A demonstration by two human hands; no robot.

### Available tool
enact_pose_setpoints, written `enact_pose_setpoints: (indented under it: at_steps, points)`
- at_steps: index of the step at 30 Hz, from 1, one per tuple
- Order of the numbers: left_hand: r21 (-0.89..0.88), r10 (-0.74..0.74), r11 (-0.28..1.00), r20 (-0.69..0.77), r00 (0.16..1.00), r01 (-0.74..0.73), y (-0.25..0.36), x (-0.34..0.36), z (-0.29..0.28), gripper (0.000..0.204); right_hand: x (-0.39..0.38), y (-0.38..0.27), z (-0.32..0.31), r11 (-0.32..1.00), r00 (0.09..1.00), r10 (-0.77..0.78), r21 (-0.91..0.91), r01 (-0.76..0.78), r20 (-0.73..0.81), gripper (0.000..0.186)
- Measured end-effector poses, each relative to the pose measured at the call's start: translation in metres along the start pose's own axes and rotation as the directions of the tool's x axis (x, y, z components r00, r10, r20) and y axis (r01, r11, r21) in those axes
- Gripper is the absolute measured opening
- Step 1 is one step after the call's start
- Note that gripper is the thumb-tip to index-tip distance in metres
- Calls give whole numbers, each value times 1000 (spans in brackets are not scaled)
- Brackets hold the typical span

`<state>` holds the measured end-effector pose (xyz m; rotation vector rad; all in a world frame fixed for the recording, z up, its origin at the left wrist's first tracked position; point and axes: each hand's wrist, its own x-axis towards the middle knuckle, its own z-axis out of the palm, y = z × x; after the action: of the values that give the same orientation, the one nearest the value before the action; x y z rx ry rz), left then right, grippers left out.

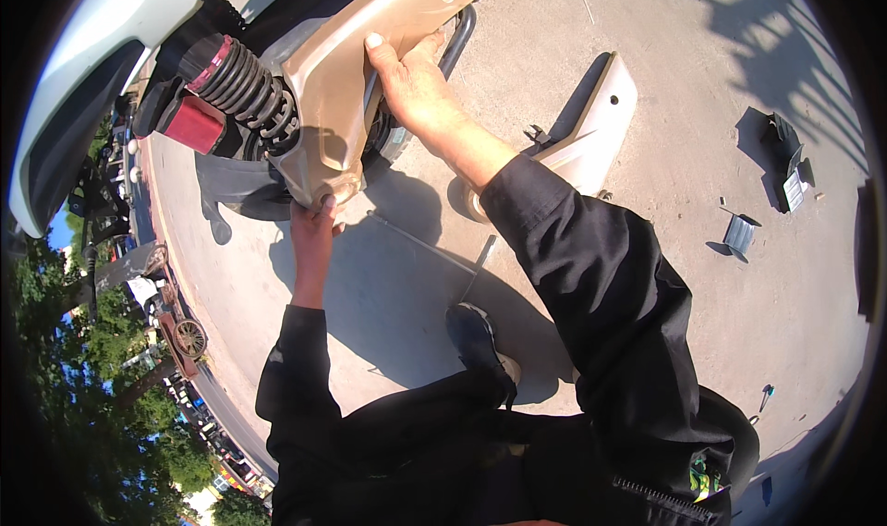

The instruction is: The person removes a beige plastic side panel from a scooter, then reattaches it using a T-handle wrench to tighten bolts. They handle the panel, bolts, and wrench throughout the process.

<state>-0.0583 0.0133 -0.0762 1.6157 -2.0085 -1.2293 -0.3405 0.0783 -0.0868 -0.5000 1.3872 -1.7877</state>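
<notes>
A gold-bronze side panel (328,82) stands against the side of a motorbike or scooter, by a black coil-spring shock absorber (242,87). My right hand (416,82) grips the panel's right edge, thumb on the outer face, other fingers partly hidden. At the panel's lower end, my left hand (314,235) pinches the rounded corner with thumb and fingers closed round it. A similar gold panel (596,128) lies on the ground, right of my right forearm. Whether the held panel is fastened to the bike cannot be seen.
White bodywork (111,27) of the bike and a red part (192,124) are at the upper left. Dark brackets (785,156) and a small metal piece (739,234) lie on the concrete at the right. A screwdriver-like tool (766,395) lies lower right. My shoe (476,332) is below.
</notes>
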Motion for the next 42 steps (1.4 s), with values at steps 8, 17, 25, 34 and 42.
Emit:
enact_pose_setpoints:
  at_steps: [8, 17, 25, 34, 42]
  points:
    - [271, -177, 944, -55, 983, 186, 26, -23, -18, 62, -11, 5, 40, 996, 990, 40, 85, -29, -132, 107]
    - [775, 752, 50, 386, 535, -630, 195, -42, 73, 32, -14, 6, 33, 988, 982, 68, 151, -42, -174, 99]
    - [775, 623, -143, 554, 553, -616, 263, 29, 148, 97, 2, 41, 55, 954, 948, -296, 11, 299, -114, 53]
    - [794, 747, -291, 537, 392, -534, 234, 73, 155, 92, -35, 23, -24, 1000, 995, 8, -27, -5, 96, 49]
    - [788, 757, -282, 533, 377, -547, 236, 71, 178, 97, -9, 52, -85, 970, 993, -23, 240, 51, -118, 55]
